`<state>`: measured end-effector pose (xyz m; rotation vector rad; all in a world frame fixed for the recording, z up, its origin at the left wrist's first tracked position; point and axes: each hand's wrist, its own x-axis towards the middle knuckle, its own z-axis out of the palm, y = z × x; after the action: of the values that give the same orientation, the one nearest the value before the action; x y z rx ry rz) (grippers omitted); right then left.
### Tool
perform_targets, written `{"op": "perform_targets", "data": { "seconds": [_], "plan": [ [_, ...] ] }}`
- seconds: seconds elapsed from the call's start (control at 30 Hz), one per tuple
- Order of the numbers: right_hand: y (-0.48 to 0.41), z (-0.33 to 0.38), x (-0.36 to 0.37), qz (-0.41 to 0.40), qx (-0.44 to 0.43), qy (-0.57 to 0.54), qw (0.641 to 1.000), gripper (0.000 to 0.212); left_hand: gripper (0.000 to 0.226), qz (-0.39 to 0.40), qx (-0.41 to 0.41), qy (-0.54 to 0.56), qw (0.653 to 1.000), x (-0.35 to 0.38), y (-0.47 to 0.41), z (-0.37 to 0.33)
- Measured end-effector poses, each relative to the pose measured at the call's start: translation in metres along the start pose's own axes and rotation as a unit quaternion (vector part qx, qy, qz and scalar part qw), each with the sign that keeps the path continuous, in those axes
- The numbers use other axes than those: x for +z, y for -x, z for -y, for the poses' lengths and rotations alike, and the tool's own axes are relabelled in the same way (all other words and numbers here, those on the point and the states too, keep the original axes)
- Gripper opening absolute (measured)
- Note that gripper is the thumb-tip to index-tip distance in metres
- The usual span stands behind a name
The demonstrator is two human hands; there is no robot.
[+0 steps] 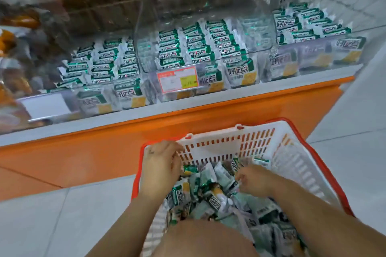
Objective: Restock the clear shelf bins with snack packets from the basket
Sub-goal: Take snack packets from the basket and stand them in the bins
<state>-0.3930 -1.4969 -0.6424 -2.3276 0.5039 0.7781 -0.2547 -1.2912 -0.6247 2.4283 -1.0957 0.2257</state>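
Left grip (160, 160), right grip (253, 181) both clutch packets (215, 200) in basket (219, 146), lower frame; slick bunch cd slip before bins (144, 27).

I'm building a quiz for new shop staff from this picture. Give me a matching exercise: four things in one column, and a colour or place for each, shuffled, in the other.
Things
1. basket
2. price label
3. right hand
4. shelf base

Colour or place
A. long orange panel under the grey ledge
B. on the front of the middle clear bin
C. white lattice walls, red rim
D. down among the snack packets

Pairs: 1-C, 2-B, 3-D, 4-A
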Motion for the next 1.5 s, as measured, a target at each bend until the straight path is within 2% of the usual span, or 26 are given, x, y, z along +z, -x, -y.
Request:
{"op": "perform_targets", "data": {
  "seconds": [0.07,0.17,0.27,0.47,0.57,0.63,0.73,0.8,0.87,0.97,1.03,1.1,1.17,1.2,1.23,1.33,1.43,1.5],
  "plan": [
    [-0.007,-0.003,0.017,0.064,-0.016,-0.009,0.998,0.023,0.034,0.028,-0.047,-0.045,0.997,0.009,0.014,0.019],
    [-0.014,-0.001,0.036,0.165,-0.006,0.002,0.986,0.039,0.031,0.08,-0.099,-0.101,0.987,0.019,0.028,0.037],
    [-0.021,0.001,0.049,0.177,0.015,0.024,0.984,0.053,0.023,0.091,-0.095,-0.118,0.984,0.025,0.032,0.041],
    [-0.024,0.005,0.046,0.158,0.017,0.037,0.987,0.042,0.022,0.107,-0.108,-0.119,0.981,0.025,0.032,0.037],
    [-0.016,0.016,0.022,0.093,0.009,0.01,0.996,0.048,0.02,0.102,-0.101,-0.07,0.987,0.013,0.028,0.03],
    [-0.005,0.029,-0.008,0.019,-0.019,-0.001,1.0,0.04,0.021,0.135,-0.062,0.013,0.989,-0.001,0.021,0.018],
    [0.029,0.057,-0.057,-0.093,-0.086,0.013,0.992,0.034,0.021,0.225,-0.077,0.142,0.961,-0.033,0.001,-0.01],
    [0.062,0.075,-0.08,-0.158,-0.142,0.026,0.977,0.033,0.02,0.232,-0.113,0.21,0.943,-0.057,-0.014,-0.032],
    [0.097,0.086,-0.092,-0.216,-0.194,0.019,0.957,0.033,0.028,0.235,-0.161,0.296,0.912,-0.081,-0.024,-0.054],
    [0.139,0.091,-0.096,-0.291,-0.25,-0.013,0.924,0.039,0.04,0.28,-0.226,0.456,0.814,-0.109,-0.032,-0.082],
    [0.152,0.091,-0.096,-0.331,-0.277,-0.045,0.901,0.042,0.045,0.294,-0.225,0.529,0.764,-0.119,-0.036,-0.097],
    [0.155,0.091,-0.097,-0.36,-0.299,-0.07,0.881,0.042,0.047,0.279,-0.213,0.57,0.743,-0.126,-0.04,-0.11],
    [0.154,0.091,-0.101,-0.387,-0.31,-0.091,0.864,0.042,0.047,0.242,-0.214,0.593,0.737,-0.13,-0.047,-0.119],
    [0.152,0.09,-0.104,-0.402,-0.313,-0.108,0.854,0.043,0.045,0.222,-0.215,0.597,0.74,-0.132,-0.051,-0.123],
    [0.15,0.089,-0.107,-0.416,-0.313,-0.134,0.843,0.044,0.04,0.196,-0.212,0.586,0.757,-0.133,-0.054,-0.127],
    [0.146,0.084,-0.116,-0.407,-0.296,-0.248,0.828,0.038,0.031,0.105,-0.184,0.497,0.841,-0.134,-0.067,-0.133],
    [0.138,0.079,-0.123,-0.38,-0.281,-0.332,0.817,0.025,0.032,0.066,-0.115,0.36,0.924,-0.134,-0.078,-0.14],
    [0.131,0.075,-0.129,-0.409,-0.268,-0.346,0.801,0.021,0.03,0.061,-0.08,0.314,0.944,-0.137,-0.089,-0.146]
  ]
}}
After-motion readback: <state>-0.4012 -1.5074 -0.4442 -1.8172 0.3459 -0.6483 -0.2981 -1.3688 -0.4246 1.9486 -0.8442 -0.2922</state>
